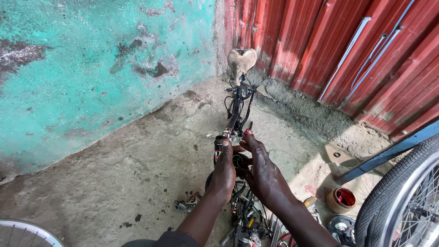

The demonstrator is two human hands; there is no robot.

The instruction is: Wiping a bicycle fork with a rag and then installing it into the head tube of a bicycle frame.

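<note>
Black bicycle frame [235, 114], worn tan saddle [241, 61], gripped by both hands [244, 169].

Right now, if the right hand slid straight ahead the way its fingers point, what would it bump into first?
Probably the bicycle frame: the right hand points up along it toward the worn saddle. Depth is hard to judge.

Background clutter, workshop corner

Peeling turquoise wall [91, 68] upper left. Red corrugated sheet [329, 45] upper right. Tyred wheel [402, 196] lower right, small red-lined pot [341, 200] beside it. Bare wheel rim [25, 232] bottom left. Loose pedal [187, 203] on concrete floor [137, 174].
</note>
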